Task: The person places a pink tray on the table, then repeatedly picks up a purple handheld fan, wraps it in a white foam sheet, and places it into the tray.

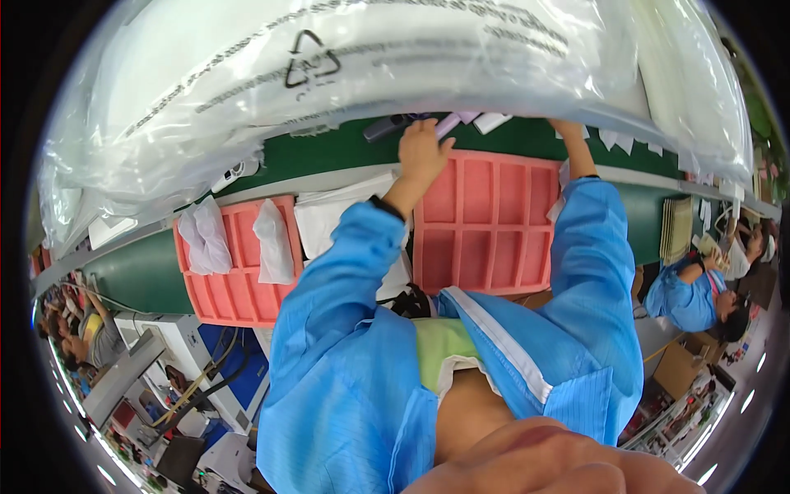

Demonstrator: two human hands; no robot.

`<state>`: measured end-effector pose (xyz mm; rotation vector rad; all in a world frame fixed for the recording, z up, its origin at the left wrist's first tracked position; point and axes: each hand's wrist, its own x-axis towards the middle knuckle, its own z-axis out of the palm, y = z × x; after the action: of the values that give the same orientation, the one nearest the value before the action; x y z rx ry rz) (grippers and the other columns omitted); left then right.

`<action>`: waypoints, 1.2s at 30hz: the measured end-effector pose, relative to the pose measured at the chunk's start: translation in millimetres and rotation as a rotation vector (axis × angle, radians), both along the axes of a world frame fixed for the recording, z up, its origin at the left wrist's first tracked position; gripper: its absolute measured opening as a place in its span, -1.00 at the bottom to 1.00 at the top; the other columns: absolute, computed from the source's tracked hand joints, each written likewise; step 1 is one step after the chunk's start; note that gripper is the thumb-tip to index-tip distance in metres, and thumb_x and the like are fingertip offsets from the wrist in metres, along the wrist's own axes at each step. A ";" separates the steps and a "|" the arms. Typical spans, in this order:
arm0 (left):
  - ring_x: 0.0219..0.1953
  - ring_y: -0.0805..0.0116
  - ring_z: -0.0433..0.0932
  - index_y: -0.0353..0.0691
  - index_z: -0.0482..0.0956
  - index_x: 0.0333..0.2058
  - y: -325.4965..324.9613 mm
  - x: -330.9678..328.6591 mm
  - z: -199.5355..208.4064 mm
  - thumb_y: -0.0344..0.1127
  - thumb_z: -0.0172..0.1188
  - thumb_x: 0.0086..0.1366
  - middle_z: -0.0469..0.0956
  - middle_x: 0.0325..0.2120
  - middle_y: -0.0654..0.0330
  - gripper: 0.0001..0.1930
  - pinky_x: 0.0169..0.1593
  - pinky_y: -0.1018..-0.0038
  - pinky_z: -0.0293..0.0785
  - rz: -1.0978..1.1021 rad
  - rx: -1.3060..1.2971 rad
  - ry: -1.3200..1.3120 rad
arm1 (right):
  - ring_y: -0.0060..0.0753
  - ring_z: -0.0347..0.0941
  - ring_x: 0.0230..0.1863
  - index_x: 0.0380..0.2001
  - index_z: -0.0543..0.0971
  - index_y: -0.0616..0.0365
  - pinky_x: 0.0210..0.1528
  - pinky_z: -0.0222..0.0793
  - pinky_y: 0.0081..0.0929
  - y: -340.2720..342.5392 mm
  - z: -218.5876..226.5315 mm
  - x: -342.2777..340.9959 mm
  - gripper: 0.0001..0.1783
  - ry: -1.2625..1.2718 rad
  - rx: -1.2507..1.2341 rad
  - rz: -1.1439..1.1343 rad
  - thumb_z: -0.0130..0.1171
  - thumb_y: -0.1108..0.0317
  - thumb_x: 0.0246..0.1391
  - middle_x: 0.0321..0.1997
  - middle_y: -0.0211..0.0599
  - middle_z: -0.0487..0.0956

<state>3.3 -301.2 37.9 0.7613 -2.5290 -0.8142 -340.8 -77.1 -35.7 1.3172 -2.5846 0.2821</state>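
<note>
Head view: left hand, thumb apart, is beside slim lilac objects on the far green bench; right hand partly hidden, grip untellable; overhanging clear plastic bag could snag fingers.

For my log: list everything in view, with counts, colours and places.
Plastic-wrapped packs: several, clear over white, across the top
Compartment trays: two, pink, left and right of centre
Soft pouches: at least three, white, on the left tray
Flat sheets: pile, white, between trays
Small items: at least four, dark, lilac, white, under the packs' edge
Worktop: at least one, green, around trays
Co-workers: several, one in blue, far sides
Jacket: one, blue, on the person
Left hand: one, bare, beside small items
Right hand: one, bare, partly hidden by packs
</note>
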 end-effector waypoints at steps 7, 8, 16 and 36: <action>-0.17 0.00 0.52 -0.25 0.47 -0.15 -15.1 -58.0 -44.1 -0.17 0.32 -0.03 0.49 -0.21 -0.02 -0.53 -0.15 0.19 0.49 -0.148 0.090 -0.399 | -0.12 0.45 -0.01 -0.09 0.51 0.16 0.09 0.32 -0.28 -53.1 -7.7 32.9 -0.40 -0.366 0.138 0.035 0.35 0.20 -0.30 -0.05 -0.16 0.55; -0.17 0.00 0.52 -0.25 0.47 -0.15 -13.4 -53.0 -42.3 -0.17 0.32 -0.03 0.49 -0.21 -0.02 -0.53 -0.15 0.19 0.49 -0.131 0.099 -0.417 | -0.18 0.47 -0.03 -0.08 0.50 0.16 0.05 0.35 -0.33 -46.6 -4.0 30.0 -0.40 -0.375 0.132 -0.007 0.35 0.26 -0.31 -0.07 -0.19 0.55; -0.31 -0.03 0.57 -0.17 0.44 -0.17 -9.2 129.8 47.9 -0.31 0.22 0.02 0.58 -0.37 -0.01 -0.65 -0.26 0.22 0.48 0.123 0.278 0.102 | -0.33 0.48 -0.08 -0.15 0.44 0.11 0.00 0.37 -0.49 -65.4 108.3 194.9 -0.46 -0.907 -0.236 0.307 0.27 0.61 -0.34 -0.13 -0.33 0.53; -0.34 0.07 0.52 -0.16 0.49 -0.18 32.0 246.5 100.0 -0.53 0.19 -0.15 0.52 -0.38 0.15 -0.57 -0.27 0.28 0.45 -0.267 0.140 0.143 | -0.38 0.36 0.07 0.04 0.38 0.17 0.13 0.26 -0.42 -45.8 202.6 418.8 -0.23 -1.402 -0.123 0.444 0.38 0.38 -0.41 0.03 -0.29 0.44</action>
<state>249.8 -269.2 137.9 0.3927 -2.4949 -1.1015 78.0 -122.9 166.9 2.0754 -2.9444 2.0170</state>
